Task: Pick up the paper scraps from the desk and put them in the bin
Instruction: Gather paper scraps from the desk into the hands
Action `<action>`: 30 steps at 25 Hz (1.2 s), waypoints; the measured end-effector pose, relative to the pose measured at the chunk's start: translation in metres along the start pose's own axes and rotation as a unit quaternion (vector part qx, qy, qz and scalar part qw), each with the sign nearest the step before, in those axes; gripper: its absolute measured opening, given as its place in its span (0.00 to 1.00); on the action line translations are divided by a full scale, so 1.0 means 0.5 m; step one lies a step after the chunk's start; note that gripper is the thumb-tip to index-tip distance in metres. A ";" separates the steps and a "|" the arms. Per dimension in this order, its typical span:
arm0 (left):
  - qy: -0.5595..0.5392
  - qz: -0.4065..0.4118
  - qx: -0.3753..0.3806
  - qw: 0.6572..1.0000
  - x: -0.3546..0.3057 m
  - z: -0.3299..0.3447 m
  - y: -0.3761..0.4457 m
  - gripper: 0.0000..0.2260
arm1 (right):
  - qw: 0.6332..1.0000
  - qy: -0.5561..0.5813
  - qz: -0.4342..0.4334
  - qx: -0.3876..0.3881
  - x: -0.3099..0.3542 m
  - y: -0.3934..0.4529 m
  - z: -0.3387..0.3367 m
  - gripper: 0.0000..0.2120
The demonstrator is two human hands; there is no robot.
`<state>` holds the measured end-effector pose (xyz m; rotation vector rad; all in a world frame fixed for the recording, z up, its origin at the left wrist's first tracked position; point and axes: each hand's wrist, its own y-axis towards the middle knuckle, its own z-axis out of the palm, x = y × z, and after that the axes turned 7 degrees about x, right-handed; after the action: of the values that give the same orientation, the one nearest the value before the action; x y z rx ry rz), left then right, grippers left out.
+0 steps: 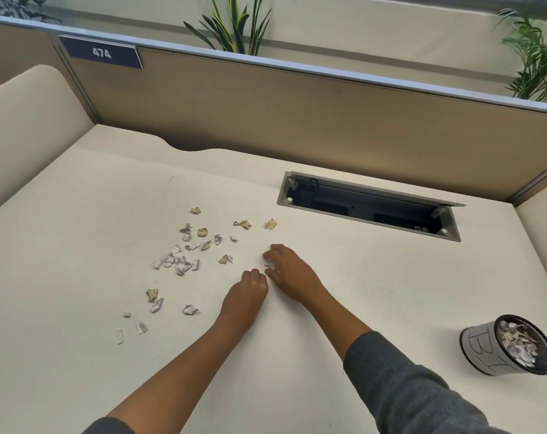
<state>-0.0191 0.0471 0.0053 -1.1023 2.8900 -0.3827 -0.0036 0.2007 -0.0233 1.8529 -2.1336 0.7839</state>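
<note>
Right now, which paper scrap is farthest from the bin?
The small white scrap at the desk's near-left, beyond all the others, lies farthest from the bin.

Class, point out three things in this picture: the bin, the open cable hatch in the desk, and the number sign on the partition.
bin (482, 350), head view, on its paper-wrapped side wall.
cable hatch (451, 227), head view, on its grey right frame.
number sign (101, 52), head view, on the printed digits.
</note>
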 end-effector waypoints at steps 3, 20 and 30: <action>0.016 0.004 -0.011 1.000 -0.008 0.006 -0.022 0.20 | 0.998 -0.052 -0.021 -0.033 0.008 -0.027 0.006 0.11; -0.382 -0.115 -0.003 0.917 -0.108 0.006 -0.073 0.10 | 0.968 0.168 0.145 -0.118 -0.084 -0.357 -0.039 0.07; -0.412 -0.082 -0.029 0.907 -0.263 -0.053 -0.070 0.11 | 0.918 0.144 0.206 -0.306 -0.243 -0.568 -0.206 0.04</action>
<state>0.0995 0.1142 0.0309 -1.1479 2.0752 0.1548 0.2745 0.3381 0.0760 0.9322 -2.2413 0.3521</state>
